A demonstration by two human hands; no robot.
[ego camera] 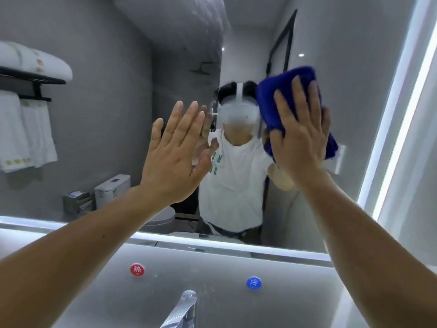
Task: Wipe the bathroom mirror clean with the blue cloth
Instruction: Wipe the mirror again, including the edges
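The bathroom mirror (pixel 106 114) fills the wall ahead, edged by a lit strip below and at the right. My right hand (pixel 300 136) presses the folded blue cloth (pixel 281 95) flat against the glass at centre right, fingers straight and spread. The cloth sticks out above and to both sides of the hand. My left hand (pixel 175 152) is raised with straight fingers, its fingertips at the glass left of centre, holding nothing. The mirror reflects a person in a white shirt.
Below the mirror a grey panel carries a red hot-water button (pixel 137 269) and a blue cold-water button (pixel 253 283). A chrome tap (pixel 182 308) rises at the bottom centre. Reflected white towels on a black rack (pixel 28 76) and a toilet show in the glass.
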